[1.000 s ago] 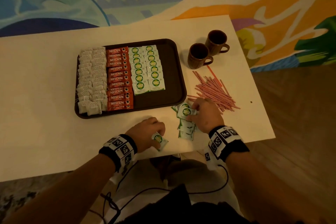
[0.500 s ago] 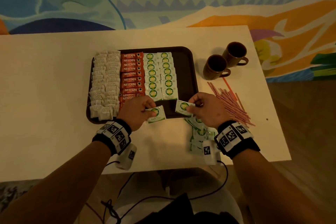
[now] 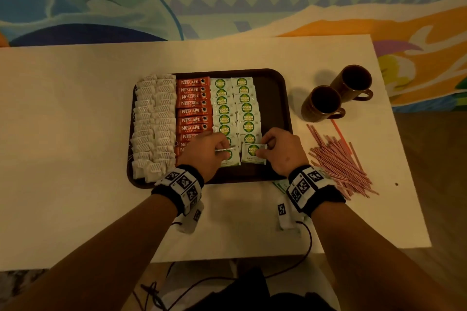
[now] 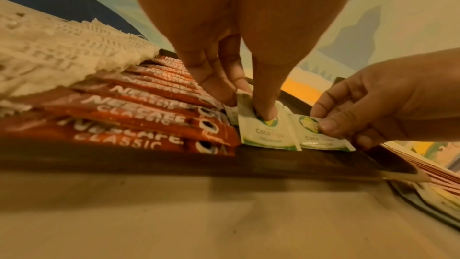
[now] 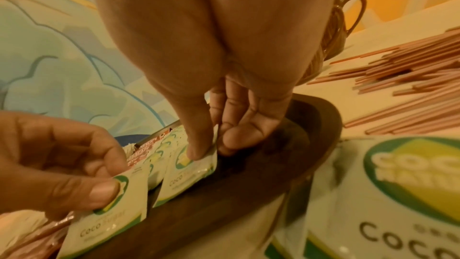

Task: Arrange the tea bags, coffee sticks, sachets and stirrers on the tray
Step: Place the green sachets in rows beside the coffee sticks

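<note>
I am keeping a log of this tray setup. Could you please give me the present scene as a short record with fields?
surface: white table
tray: dark brown plastic tray
tray columns, left to right: white paper tea bags; red Nescafe coffee sticks; two columns of green-and-white Coco sachets
left hand: pinches one sachet at near end of left sachet column
right hand: pinches one sachet at near end of right column
off tray: pink stirrers; two brown ceramic mugs; spare sachets
</note>
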The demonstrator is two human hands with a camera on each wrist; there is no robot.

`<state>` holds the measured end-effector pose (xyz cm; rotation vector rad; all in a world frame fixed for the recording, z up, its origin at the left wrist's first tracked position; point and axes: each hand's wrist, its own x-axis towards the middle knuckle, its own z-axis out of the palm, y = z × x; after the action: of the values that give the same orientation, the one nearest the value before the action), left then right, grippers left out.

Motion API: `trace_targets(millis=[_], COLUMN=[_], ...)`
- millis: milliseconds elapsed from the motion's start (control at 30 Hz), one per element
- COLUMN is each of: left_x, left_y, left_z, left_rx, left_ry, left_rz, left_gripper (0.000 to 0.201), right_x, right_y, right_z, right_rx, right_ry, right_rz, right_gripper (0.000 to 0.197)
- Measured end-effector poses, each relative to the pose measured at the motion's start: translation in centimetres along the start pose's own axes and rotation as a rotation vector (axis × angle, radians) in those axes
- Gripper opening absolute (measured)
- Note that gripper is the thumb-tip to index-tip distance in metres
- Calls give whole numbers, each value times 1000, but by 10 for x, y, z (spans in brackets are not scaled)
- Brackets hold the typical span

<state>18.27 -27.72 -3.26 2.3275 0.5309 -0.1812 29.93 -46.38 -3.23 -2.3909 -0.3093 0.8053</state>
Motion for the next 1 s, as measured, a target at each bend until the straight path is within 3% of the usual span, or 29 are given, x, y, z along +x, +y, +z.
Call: trace_targets(millis=[467,867,1000], left_x=[6,7,4], left_y=[-3,-1,6], left_z=[7,7,1], left_rx=[75,79,85], left_ry=[34,35,100], left_rz=[34,17,47], left_gripper=[14,19,16], right_x=[1,-5,-15], right_y=[-5,-8,0], right_z=[9,4,-19], right_rx=[-10,-9,9], right_ry=[60,97,151], right_rz=[28,29,28], right_gripper=[42,40,30])
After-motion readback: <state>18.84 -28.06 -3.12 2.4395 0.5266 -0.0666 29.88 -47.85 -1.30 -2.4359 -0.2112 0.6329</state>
